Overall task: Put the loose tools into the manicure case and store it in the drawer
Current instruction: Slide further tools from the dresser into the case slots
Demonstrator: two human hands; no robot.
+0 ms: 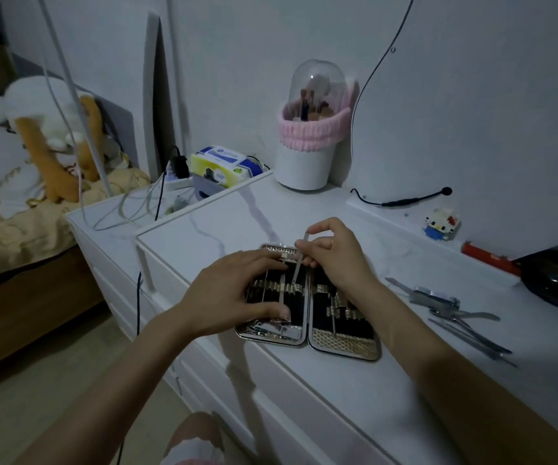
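The manicure case (308, 297) lies open and flat near the front edge of the white counter (354, 397), its two halves side by side; everything below is placed from it.

Over the case's left half, the left hand (237, 293) rests with fingers straight and lightly spread, thumb at the near edge, seemingly steadying the case and its elastic loops. One slim tool already sits upright in that half, just right of this hand.

Above the hinge, the right hand (334, 256) pinches a thin metal tool (299, 260) between thumb and fingertips. The tool's long axis runs steeply, upper end toward the wall, lower tip pointing down at the loop row on the left half, just right of the left fingertips. The next move likely needs that tip slid under a loop along the case's length, so the right hand is the working one.

Right of the case, well apart, the remaining loose tools (455, 310) lie in a pile on the counter, with bare surface between. The case's near rim sits close to the counter edge, so little room is left there.
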